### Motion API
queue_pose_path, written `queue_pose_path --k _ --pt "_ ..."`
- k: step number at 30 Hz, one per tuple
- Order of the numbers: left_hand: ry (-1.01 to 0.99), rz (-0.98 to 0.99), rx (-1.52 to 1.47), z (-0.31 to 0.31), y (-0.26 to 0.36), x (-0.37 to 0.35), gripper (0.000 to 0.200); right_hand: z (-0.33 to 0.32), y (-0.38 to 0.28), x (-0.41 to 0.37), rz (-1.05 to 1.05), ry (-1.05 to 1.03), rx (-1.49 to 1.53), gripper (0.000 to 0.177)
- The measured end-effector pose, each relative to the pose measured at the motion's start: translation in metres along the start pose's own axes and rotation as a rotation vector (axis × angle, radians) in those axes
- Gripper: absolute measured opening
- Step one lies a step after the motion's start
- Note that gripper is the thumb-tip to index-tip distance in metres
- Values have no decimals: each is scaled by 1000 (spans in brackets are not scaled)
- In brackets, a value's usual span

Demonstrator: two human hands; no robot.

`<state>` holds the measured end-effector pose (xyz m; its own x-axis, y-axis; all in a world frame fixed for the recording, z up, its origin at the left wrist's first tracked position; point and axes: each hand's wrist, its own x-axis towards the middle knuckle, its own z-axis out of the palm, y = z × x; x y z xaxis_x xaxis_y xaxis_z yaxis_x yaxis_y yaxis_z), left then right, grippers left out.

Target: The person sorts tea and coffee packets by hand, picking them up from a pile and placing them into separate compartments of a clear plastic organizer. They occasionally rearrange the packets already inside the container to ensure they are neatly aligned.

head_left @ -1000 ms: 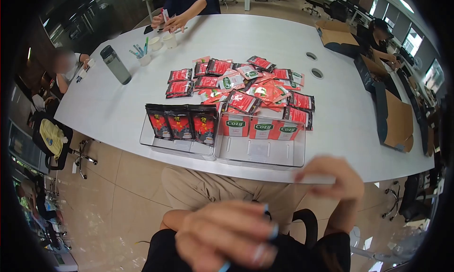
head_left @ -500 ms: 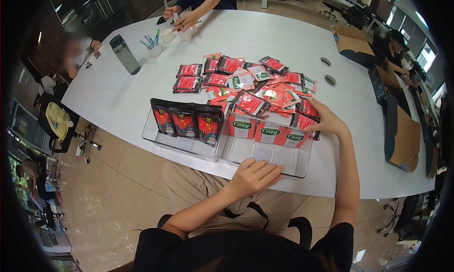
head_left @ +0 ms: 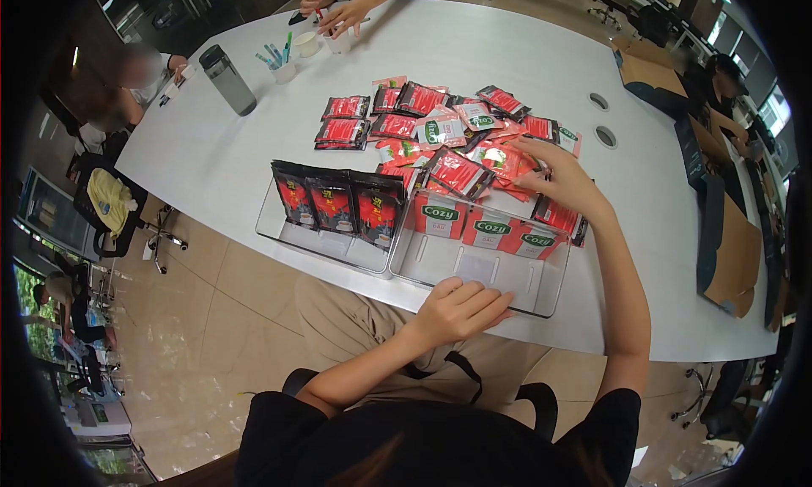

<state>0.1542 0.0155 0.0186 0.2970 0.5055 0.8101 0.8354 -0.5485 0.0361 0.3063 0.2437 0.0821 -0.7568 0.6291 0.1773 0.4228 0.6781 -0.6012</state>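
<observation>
My left hand [head_left: 461, 313] is closed over the front rim of the right clear plastic tray [head_left: 529, 305]. Inside that tray, red and white Cozy packets [head_left: 491, 233] stand upright in a row along the back. Beyond it, my right hand [head_left: 558, 181] reaches over a heap of loose sachets [head_left: 457, 172], fingers stretched and apart; whether the fingertips touch a sachet is hard to tell. Joined alongside on the left is another clear tray [head_left: 326, 252], where black and red packets [head_left: 332, 206] stand upright.
A grey bottle [head_left: 228, 81] and a cup of pens [head_left: 279, 64] stand at the far left of the white table [head_left: 220, 161]. Across it, another person's hands [head_left: 342, 17] work near white cups [head_left: 306, 44]. Open cardboard boxes [head_left: 726, 254] line the right side.
My right hand has moved from the right end of the tray's packets up and left over the loose heap. My left hand stays at the tray's front rim.
</observation>
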Motion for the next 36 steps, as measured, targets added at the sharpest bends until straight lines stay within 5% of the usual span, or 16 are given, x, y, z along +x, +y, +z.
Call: queue_pose_path --k 3,6,9,17,25,31,36 --pt "21 6 -18 1 0 0 26 15 -10 12 -26 -86 -7 57" --pt "20 11 -15 1 -1 0 26 33 12 14 -179 71 -291 59" --pt "17 6 -20 1 0 -1 27 16 -1 11 -49 -41 -103 58" --pt "-1 -4 5 1 0 -3 28 -7 -1 6 70 50 16 35" --pt "-6 0 -7 1 -1 -3 29 -36 10 -5 318 145 -442 28" --pt "-14 -3 -15 1 -1 -3 29 -48 26 -22 481 26 -656 43" --pt "-18 -6 -13 1 0 -3 29 -45 15 -16 319 -141 -248 65"
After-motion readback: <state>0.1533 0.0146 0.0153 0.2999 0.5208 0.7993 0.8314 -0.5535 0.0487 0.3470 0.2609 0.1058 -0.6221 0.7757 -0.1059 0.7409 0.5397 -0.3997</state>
